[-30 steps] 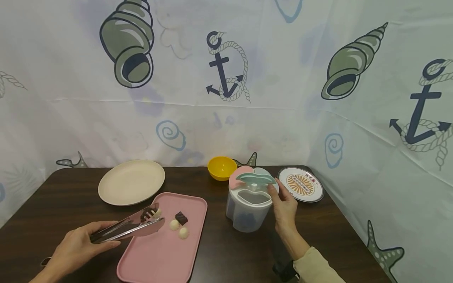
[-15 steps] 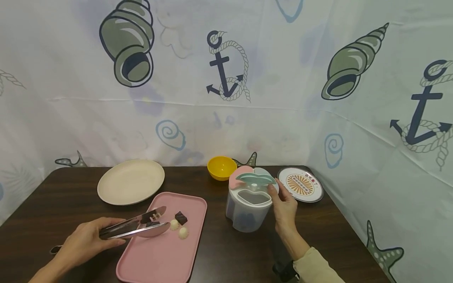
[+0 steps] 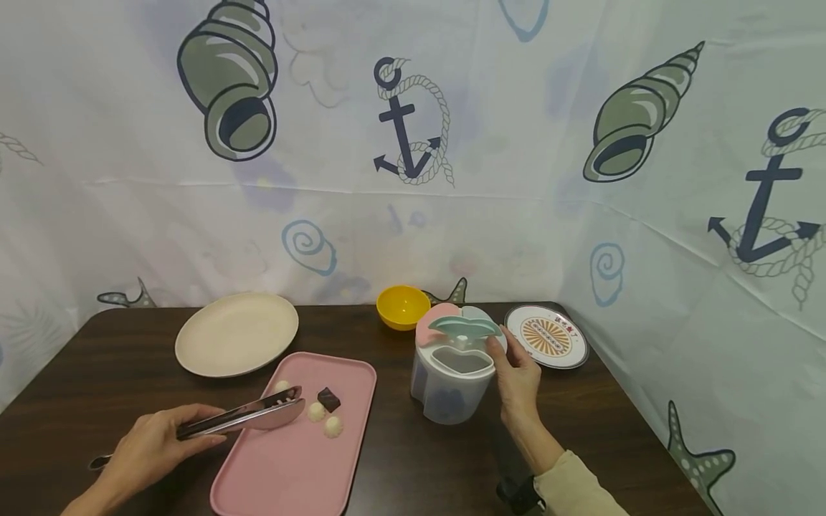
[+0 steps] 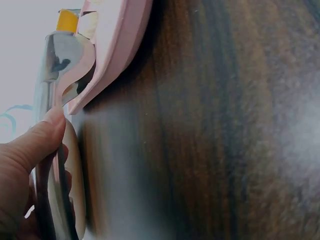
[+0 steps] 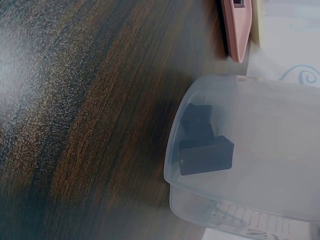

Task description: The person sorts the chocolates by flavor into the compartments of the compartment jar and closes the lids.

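"Where the head view begins, what surface and room are recorded?"

"Dark wood-grain table (image 3: pixel 413 476), standing against a pale cloth backdrop (image 3: pixel 503 236) with a nautical print. A pink tray (image 3: pixel 290 476) lies on it. Toward the far edge: cream plate (image 3: pixel 236 335), yellow bowl (image 3: pixel 401 305) and round printed plate (image 3: pixel 551 337)."

"Obstructions and grips?"

"The lidded container (image 3: pixel 452 398) stands partly before the yellow bowl. The right hand (image 3: pixel 518 376) grips its side, thumb foremost, just beside the printed plate. The left hand (image 3: pixel 151 444) grips metal tongs (image 3: pixel 241 417) over the tray, which bears pale balls (image 3: pixel 333 427) and a dark chunk (image 3: pixel 328 399)."

"Lettering?"

"An orange sunburst and characters on the printed plate, too small to read."

"Left wrist view?"

"Thumb and fingers pinch the tongs alongside the tray's rim. Whether their tips hold anything, I cannot tell."

"Right wrist view?"

"Dark blocks (image 5: pixel 206 156) lie inside the container, visible through its cloudy wall. Fine lines and a dark scrawl (image 5: pixel 257 233) appear near its lower edge, illegible; on it or behind it, I cannot tell."
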Tool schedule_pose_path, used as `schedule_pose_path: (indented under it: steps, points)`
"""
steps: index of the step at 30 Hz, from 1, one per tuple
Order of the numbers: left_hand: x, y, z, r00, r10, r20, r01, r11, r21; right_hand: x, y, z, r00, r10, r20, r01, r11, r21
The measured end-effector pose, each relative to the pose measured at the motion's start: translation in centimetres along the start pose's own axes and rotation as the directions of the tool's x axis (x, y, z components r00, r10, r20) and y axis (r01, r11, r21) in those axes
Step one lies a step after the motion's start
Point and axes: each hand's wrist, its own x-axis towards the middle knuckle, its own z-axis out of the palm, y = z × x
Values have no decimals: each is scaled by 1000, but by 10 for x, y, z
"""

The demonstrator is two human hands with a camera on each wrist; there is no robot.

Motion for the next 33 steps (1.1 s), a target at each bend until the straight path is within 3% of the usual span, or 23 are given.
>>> schedule_pose_path:
  steps: [12, 18, 22, 26, 29, 33]
  points:
    - [-7, 3, 4, 997, -78, 21, 78, 996, -46, 0, 0, 1, 1000, 3, -2, -3, 1000, -3]
    - [-3, 11, 6, 996, 23, -82, -35, 989, -141, 0, 0, 0, 1000, 5, -2, -5, 1000, -7]
    - [4, 29, 5, 986, 84, -145, -114, 969, -218, 0, 0, 0, 1000, 6, 4, -6, 1000, -11]
    - [18, 62, 5, 987, 102, -127, -142, 921, -364, 1, 0, 0, 1000, 5, 1, -5, 1000, -11]
    - [32, 94, 8, 985, 133, -107, -168, 853, -494, 1, 0, 0, 1000, 5, -3, -5, 1000, -11]
    - [51, 136, 18, 975, 183, -125, -222, 779, -586, 1, 1, 0, 1000, 5, 2, -5, 1000, -8]
